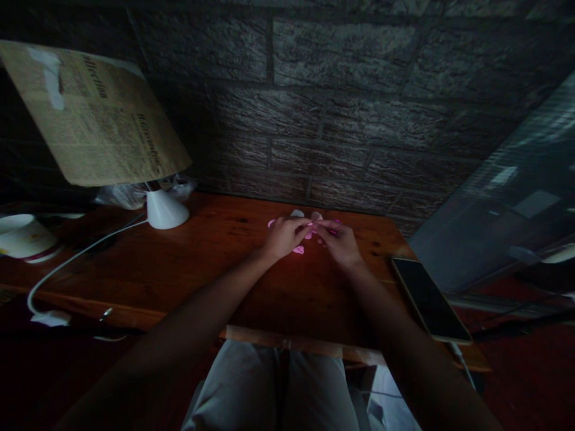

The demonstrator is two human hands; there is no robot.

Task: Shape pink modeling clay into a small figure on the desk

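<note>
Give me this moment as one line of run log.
left hand: fingertips at pink pieces | right hand: same, near left | lamp: left side | phone: right side

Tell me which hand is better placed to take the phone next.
Right, probably: the phone lies beside the right forearm, nearer the right hand; the left hand must cross over.

Pale grey cloth trousers (245, 383), softly creased, show at six o'clock — the slender forearms, at seven and five o'clock, both bare (220, 293) (381, 311).
</note>
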